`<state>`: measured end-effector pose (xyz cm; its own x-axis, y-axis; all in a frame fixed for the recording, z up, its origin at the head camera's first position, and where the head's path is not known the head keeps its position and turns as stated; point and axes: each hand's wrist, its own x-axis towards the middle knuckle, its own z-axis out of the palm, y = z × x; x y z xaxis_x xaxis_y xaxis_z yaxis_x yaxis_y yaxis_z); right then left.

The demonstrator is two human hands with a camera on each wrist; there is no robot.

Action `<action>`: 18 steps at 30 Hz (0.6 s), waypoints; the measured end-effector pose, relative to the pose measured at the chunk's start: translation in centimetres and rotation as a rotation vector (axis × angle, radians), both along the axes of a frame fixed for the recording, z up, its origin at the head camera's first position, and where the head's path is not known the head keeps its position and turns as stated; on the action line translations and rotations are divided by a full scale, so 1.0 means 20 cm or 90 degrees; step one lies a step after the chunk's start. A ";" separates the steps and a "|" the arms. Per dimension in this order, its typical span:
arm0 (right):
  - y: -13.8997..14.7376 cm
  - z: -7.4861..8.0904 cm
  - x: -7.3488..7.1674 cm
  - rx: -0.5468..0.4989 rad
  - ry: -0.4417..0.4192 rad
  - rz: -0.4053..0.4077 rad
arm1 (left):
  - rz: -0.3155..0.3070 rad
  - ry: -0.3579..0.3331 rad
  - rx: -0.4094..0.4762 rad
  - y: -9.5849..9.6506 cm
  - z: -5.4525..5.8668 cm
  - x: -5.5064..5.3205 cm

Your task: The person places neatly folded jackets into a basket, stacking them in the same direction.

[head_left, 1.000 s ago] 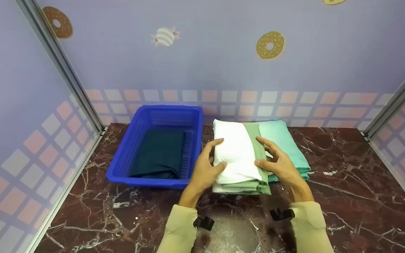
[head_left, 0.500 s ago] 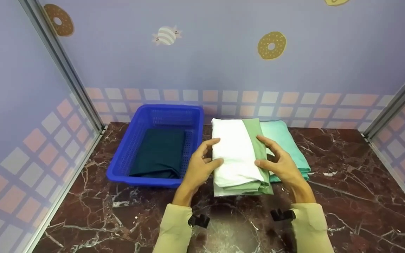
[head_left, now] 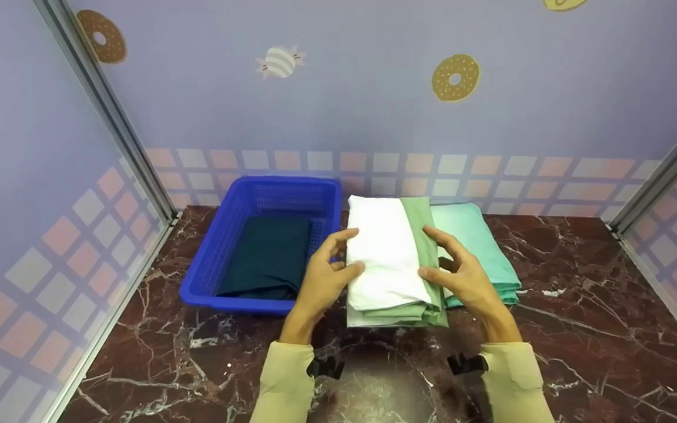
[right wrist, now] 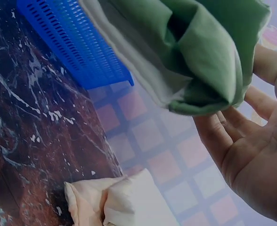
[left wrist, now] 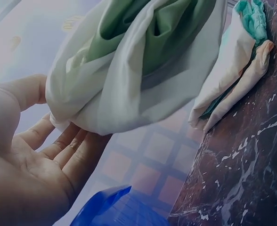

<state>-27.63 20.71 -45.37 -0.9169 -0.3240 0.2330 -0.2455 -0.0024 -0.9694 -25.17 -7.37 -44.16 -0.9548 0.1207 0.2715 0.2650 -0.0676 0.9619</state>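
Note:
Both hands hold a folded white-and-green cloth (head_left: 382,252) from its two sides. It hangs above the table in the wrist views, its folded layers showing at the near edge. My left hand (head_left: 321,279) grips the white side, thumb on top and fingers underneath in the left wrist view. The green side is gripped by my right hand (head_left: 471,282), whose fingers (right wrist: 214,136) reach below the cloth. Behind and to the right, a folded teal cloth (head_left: 476,249) lies on the table, partly covered from sight.
On the left stands a blue plastic basket (head_left: 200,264) with perforated sides. A folded dark teal cloth (head_left: 271,252) lies inside it. The tabletop (head_left: 585,317) is dark red marble pattern, bounded by a patterned back wall (head_left: 374,106) and side walls.
The white-and-green cloth has come up off the table slightly and shifted a little left, with both hands moving along. The basket and the teal cloth stay put.

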 end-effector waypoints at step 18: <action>-0.15 0.01 0.01 -0.027 0.022 -0.028 | 0.048 0.022 -0.016 -0.11 0.02 -0.03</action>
